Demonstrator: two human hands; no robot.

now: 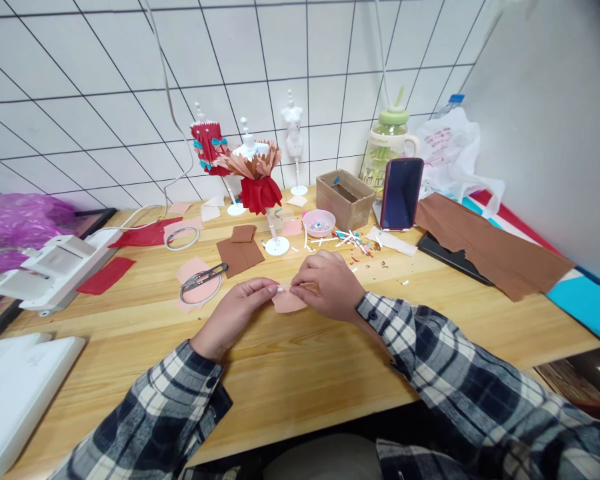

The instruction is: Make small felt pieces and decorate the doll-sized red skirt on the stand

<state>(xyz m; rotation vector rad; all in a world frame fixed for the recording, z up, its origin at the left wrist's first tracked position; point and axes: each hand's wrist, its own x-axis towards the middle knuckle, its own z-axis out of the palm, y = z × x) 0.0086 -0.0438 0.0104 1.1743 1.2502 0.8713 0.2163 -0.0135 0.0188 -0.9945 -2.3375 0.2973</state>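
A small pink piece of paper (287, 303) is held just above the wooden table, between my two hands. My left hand (235, 310) pinches its upper left edge between thumb and forefinger, where a little white strip (281, 289) shows. On the other side my right hand (329, 285) has its fingertips pressed together at the upper right edge, the remaining fingers curled. Close beyond the hands stands a mini dress form (261, 193) in a red skirt with brown and pink petal-like pieces. Scissors or snips with dark handles (205, 275) lie left of my left hand, across a white ring.
Brown squares (240, 257), a pink bowl (319, 223), paper scraps (354, 241) and a cardboard box (345, 199) sit beyond the hands. A phone (403, 193) stands upright before a green-lidded bottle (387, 143). A power strip (63, 267) is at left, brown sheet (495, 247) at right.
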